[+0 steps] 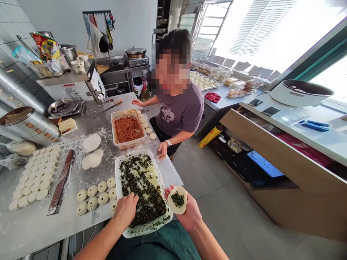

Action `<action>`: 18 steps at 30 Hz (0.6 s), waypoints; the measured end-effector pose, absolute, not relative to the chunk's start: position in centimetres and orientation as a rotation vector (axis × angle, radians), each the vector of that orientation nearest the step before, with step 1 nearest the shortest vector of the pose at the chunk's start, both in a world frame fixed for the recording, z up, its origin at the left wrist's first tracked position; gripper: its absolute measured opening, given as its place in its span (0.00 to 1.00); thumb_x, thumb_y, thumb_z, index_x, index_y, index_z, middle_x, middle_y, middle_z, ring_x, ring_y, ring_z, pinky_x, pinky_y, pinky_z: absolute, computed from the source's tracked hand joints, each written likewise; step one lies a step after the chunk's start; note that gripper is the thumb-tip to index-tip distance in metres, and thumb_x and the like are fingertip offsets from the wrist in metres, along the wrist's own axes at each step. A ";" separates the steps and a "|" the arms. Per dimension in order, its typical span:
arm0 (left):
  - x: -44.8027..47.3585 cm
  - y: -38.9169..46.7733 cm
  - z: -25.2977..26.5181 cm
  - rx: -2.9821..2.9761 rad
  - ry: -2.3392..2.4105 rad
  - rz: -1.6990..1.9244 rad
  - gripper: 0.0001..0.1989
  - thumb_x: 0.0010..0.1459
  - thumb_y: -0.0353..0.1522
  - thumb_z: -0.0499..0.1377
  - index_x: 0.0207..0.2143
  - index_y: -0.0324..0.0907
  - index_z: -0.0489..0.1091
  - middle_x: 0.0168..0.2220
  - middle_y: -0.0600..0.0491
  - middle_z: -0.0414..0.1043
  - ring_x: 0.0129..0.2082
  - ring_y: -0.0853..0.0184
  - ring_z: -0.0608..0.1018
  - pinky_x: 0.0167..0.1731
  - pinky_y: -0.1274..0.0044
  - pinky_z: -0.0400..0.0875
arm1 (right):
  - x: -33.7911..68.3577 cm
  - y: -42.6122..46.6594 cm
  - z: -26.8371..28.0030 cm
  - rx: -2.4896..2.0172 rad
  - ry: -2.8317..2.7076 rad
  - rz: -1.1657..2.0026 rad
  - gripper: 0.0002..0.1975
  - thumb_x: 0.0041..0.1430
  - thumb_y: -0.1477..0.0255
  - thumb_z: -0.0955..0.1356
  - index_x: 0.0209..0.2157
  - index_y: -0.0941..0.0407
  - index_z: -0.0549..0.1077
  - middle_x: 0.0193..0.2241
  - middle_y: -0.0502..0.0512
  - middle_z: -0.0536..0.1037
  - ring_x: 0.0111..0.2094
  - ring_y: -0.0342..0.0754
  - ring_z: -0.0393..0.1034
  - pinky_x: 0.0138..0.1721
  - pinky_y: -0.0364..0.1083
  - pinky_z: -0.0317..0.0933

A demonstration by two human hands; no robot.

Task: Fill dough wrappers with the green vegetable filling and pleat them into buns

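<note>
My right hand (pixel 191 213) cradles a round dough wrapper (pixel 183 210) on its palm and fingers, beside the tub. Chopped green filling (pixel 178 198) lies in the middle of that wrapper. Over the left part of a white tub (pixel 164 221) is my left hand (pixel 127 207), its fingers closed. A thin, light tool sticks out a little past the fingertips; most of it is hidden, so its kind is unclear. The tub holds dark chopped greens (pixel 148 207), with oily liquid at the far right. Pleated buns (pixel 92 203) sit in rows left of the tub.
Across the table stands a co-worker (pixel 176 108), one hand at the table edge. Nearby are a tub of reddish filling (pixel 128 144), floured dough (pixel 92 159), a rolling pin or dark stick (pixel 61 180), rows of dough discs (pixel 36 173) and a knife (pixel 111 105).
</note>
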State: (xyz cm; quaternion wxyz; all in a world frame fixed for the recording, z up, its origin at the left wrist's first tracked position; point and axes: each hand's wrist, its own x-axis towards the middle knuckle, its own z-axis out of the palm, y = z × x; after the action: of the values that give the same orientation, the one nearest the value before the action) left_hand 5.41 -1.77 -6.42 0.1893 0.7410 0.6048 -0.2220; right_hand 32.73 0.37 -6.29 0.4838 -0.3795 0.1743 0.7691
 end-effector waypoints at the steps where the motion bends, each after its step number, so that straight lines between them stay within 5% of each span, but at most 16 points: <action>1: 5.8 -2.2 -7.0 2.083 1.672 -0.643 0.19 0.62 0.23 0.46 0.44 0.44 0.74 0.44 0.46 0.76 0.41 0.61 0.82 0.41 0.71 0.75 | 32.6 0.0 -6.8 -0.927 0.430 1.860 0.14 0.66 0.72 0.64 0.39 0.63 0.80 0.38 0.67 0.86 0.45 0.57 0.81 0.53 0.55 0.77; 7: 6.6 -4.7 -8.4 2.014 1.526 -0.688 0.18 0.59 0.25 0.50 0.43 0.46 0.78 0.43 0.46 0.80 0.41 0.58 0.84 0.43 0.68 0.77 | 32.3 -2.7 -8.6 -0.909 0.444 1.845 0.14 0.68 0.70 0.65 0.39 0.63 0.81 0.39 0.66 0.86 0.45 0.58 0.81 0.52 0.57 0.78; 15: 6.6 -3.7 -8.0 1.771 1.459 -0.508 0.23 0.58 0.27 0.52 0.51 0.50 0.80 0.54 0.51 0.82 0.57 0.60 0.80 0.59 0.71 0.71 | 32.3 -3.2 -8.9 -0.900 0.463 1.821 0.16 0.69 0.69 0.64 0.38 0.62 0.81 0.39 0.66 0.86 0.46 0.58 0.81 0.51 0.56 0.79; 18: 6.5 -3.2 -7.7 1.631 1.432 -0.433 0.23 0.55 0.28 0.54 0.49 0.49 0.81 0.48 0.53 0.85 0.49 0.63 0.83 0.51 0.73 0.74 | 32.5 -3.0 -8.2 -0.893 0.454 1.809 0.16 0.68 0.68 0.65 0.40 0.63 0.81 0.39 0.66 0.85 0.46 0.59 0.81 0.51 0.56 0.78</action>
State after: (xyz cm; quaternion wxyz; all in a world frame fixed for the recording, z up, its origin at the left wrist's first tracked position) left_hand 6.48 -3.23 -7.73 0.4478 0.6590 0.5784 -0.1748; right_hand 32.48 -3.04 -8.15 0.5117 -0.3710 0.1885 0.7517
